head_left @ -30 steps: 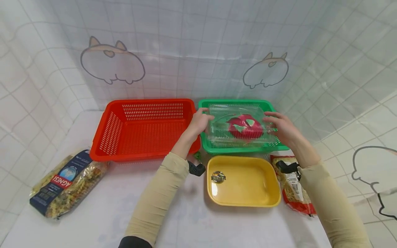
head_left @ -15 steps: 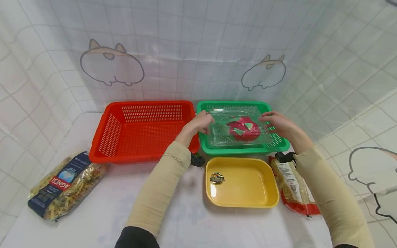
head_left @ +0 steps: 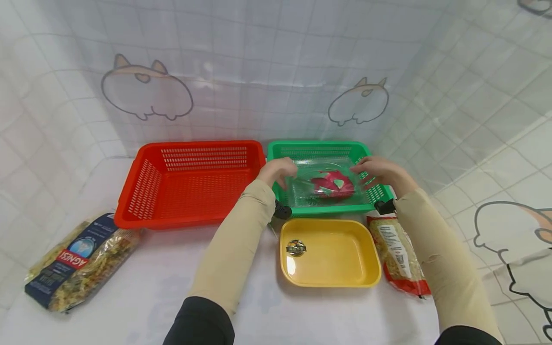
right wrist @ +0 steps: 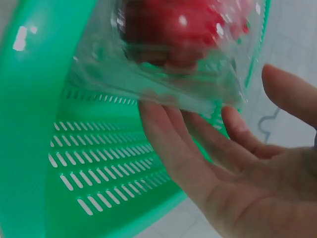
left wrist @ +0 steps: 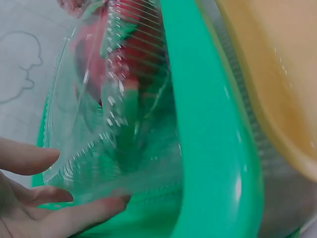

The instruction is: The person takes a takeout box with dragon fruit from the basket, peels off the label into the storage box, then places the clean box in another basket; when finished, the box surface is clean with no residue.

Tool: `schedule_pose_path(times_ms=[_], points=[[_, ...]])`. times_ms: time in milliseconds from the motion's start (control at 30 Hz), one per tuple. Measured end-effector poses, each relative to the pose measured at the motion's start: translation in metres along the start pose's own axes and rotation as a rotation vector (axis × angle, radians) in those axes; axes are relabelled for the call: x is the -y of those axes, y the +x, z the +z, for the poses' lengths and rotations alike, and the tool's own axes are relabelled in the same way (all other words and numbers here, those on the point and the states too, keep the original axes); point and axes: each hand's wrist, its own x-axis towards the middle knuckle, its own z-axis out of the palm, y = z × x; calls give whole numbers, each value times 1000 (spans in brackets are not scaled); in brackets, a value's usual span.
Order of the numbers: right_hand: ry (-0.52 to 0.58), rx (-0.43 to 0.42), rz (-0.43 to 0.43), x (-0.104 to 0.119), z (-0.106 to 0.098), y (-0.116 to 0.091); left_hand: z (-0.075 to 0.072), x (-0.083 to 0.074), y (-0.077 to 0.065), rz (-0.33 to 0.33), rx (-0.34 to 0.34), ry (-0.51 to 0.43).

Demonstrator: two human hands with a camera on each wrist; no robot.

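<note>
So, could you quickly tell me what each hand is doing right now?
Left hand: open, straight fingers under the clear box.
Right hand: open, fingers supporting the box's other end.

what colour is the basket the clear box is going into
Green: the slotted basket under the clear box shows best in the head view, beside a red one.
</note>
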Motion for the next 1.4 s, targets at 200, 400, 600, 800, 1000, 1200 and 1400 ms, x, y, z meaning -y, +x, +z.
schedule_pose_path(times_ms=[200, 400, 600, 800, 1000, 1200, 1400], points=[[15, 100, 44, 2, -1, 13, -2, 4, 8, -58, 10, 22], [21, 87, 62, 0, -1, 16, 1, 6, 13, -44, 30, -78], [-14, 38, 78, 0, 4, 18, 0, 8, 17, -43, 10, -163], [-34, 3, 115, 1, 5, 20, 0, 8, 20, -51, 6, -305], [-56, -34, 120, 3, 8, 23, 3, 9, 25, -40, -51, -327], [-101, -71, 129, 3, 9, 30, 7, 12, 31, 3, -131, -375], [-174, -97, 148, 2, 9, 40, 12, 15, 38, 11, -203, -337]])
